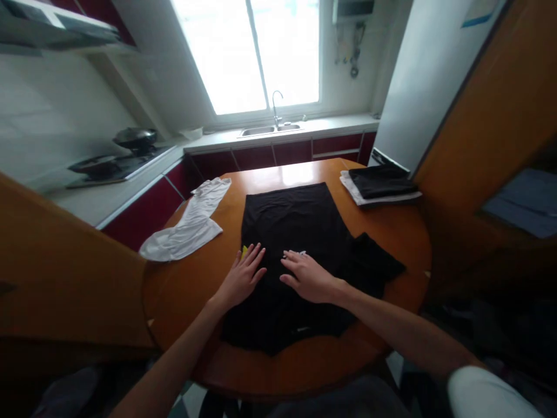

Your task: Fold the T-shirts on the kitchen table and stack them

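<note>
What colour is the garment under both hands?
Black garment, flat on the round wooden table; the head view shows it.

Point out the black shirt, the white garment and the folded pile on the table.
black shirt (291,217), head view, upper middle of the spread cloth
white garment (187,232), head view, middle of the crumpled cloth
folded pile (378,181), head view, top black piece

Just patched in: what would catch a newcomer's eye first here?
The black shirt spread flat mid-table, with the left hand and right hand pressed palm-down on it. A white garment lies crumpled at the table's left edge, and a folded stack sits at the far right.
</note>
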Action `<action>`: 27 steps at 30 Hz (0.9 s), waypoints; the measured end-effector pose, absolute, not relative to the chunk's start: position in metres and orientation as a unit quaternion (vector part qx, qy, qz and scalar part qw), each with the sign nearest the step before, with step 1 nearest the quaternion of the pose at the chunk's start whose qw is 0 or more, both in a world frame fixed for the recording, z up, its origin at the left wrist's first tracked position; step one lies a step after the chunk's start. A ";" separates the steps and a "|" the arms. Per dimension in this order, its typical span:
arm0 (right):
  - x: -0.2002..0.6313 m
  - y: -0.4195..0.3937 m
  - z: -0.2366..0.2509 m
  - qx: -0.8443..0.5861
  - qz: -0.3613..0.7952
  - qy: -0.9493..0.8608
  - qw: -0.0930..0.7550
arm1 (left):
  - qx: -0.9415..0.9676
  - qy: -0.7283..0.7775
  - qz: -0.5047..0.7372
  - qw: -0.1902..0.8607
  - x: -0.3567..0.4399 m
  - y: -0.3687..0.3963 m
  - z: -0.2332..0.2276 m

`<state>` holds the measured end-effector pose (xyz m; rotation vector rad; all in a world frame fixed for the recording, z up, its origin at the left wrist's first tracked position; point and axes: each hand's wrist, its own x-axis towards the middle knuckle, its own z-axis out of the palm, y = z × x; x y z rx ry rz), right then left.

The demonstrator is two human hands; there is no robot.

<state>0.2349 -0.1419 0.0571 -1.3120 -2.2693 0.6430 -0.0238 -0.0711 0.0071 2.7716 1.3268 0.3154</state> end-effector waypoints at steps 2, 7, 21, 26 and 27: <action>0.274 -0.138 0.061 -0.538 0.202 -0.769 0.280 | 0.903 0.409 0.127 0.020 -0.019 -0.071 0.011; 0.389 -0.154 0.046 -0.772 0.041 -0.594 0.223 | 0.926 0.361 0.104 0.022 -0.005 -0.076 0.001; 0.446 -0.161 0.024 -0.786 0.175 -0.499 0.320 | 0.913 0.347 0.198 0.077 0.016 -0.067 0.027; 0.378 -0.148 0.060 -0.705 0.131 -0.553 0.425 | 0.879 0.343 0.258 0.207 0.066 -0.064 0.054; 0.358 -0.149 0.066 -0.688 0.116 -0.586 0.413 | 0.862 0.351 0.258 0.258 0.077 -0.062 0.053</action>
